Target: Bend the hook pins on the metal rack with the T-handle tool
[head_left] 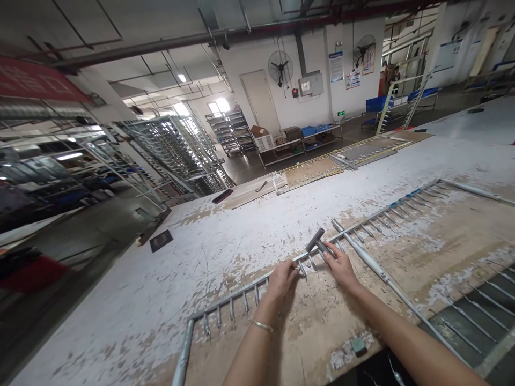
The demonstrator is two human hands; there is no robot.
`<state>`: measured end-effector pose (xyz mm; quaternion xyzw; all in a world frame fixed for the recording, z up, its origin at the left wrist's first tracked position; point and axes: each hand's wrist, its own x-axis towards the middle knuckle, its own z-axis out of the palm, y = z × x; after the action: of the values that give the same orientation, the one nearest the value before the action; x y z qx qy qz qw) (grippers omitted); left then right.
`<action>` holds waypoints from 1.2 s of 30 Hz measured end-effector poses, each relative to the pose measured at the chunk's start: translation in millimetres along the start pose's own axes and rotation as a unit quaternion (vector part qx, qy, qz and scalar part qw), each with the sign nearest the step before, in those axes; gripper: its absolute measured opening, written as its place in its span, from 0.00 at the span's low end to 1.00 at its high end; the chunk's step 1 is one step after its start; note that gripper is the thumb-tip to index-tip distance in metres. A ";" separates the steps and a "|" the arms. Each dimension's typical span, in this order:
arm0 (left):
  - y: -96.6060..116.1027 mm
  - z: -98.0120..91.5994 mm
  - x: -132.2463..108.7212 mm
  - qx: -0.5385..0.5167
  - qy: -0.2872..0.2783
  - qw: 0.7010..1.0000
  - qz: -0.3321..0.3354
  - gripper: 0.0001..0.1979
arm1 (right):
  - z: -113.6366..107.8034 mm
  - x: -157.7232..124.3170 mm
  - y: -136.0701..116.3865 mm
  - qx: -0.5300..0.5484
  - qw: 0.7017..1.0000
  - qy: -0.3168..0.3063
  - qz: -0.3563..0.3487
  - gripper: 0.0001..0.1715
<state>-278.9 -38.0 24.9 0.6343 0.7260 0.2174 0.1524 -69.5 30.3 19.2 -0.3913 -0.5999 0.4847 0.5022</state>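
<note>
Hammer point(315, 240) sits in the right hand point(340, 264), fingers wrapped around its handle and its head over the long rail of the metal frame point(231, 296), a hold probably meant for control at close quarters. Beside it, the left hand point(282, 277) is curled at the frame's rail, perhaps steadying it; whether it pinches a peg cannot be told. The frame lies flat on the table point(161, 300), likely for firm backing, its pegs point(232, 310) pointing towards the near side. A green block point(358, 346) rests nearer than the frame's rail.
</note>
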 end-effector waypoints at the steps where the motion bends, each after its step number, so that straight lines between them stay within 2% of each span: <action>1: -1.4 3.2 1.2 -0.031 0.020 0.999 -0.029 0.08 | 1.8 1.6 -4.4 -0.010 1.000 -0.002 -0.013 0.27; 5: 2.7 15.6 8.3 -0.071 0.104 0.979 -0.160 0.09 | 10.4 6.4 -20.5 -0.076 0.992 -0.020 -0.100 0.24; 9: 13.7 22.6 13.9 -0.028 0.129 0.963 -0.235 0.09 | 16.1 5.5 -14.9 -0.209 0.956 -0.064 -0.197 0.26; 12: 17.4 24.3 13.9 -0.002 0.136 0.960 -0.243 0.09 | 16.6 5.9 -4.6 -0.360 0.905 -0.142 -0.179 0.27; 14: 17.4 24.2 12.5 0.005 0.133 0.963 -0.234 0.10 | 16.1 8.2 -5.3 -0.416 0.878 -0.180 -0.154 0.25; 15: 17.1 23.9 11.6 0.007 0.132 0.965 -0.227 0.10 | 16.0 9.7 -8.5 -0.419 0.875 -0.186 -0.155 0.25; 17: 16.6 22.8 10.0 0.008 0.131 0.968 -0.213 0.10 | 16.7 11.9 -17.4 -0.382 0.887 -0.177 -0.188 0.25; 21: 17.9 21.0 7.8 0.005 0.116 0.971 -0.209 0.10 | 20.4 10.4 -21.7 -0.307 0.915 -0.122 -0.233 0.26; 26: 20.6 22.9 7.0 0.022 0.119 0.968 -0.222 0.12 | 19.1 6.7 -4.0 -0.401 0.881 -0.190 -0.164 0.25; 28: 20.9 24.6 7.1 0.028 0.124 0.966 -0.223 0.13 | 17.5 7.0 -3.4 -0.391 0.887 -0.177 -0.170 0.25; 32: 20.7 26.6 7.8 0.025 0.126 0.964 -0.232 0.12 | 16.7 6.7 -5.8 -0.324 0.910 -0.126 -0.226 0.26; 36: 20.5 26.0 8.0 0.020 0.119 0.967 -0.225 0.12 | 18.2 8.6 -7.5 -0.399 0.877 -0.190 -0.186 0.24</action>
<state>-249.6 -24.8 13.4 0.4271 0.8671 0.2373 0.0971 -88.8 33.4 28.0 -0.3399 -0.8881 0.1668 0.2608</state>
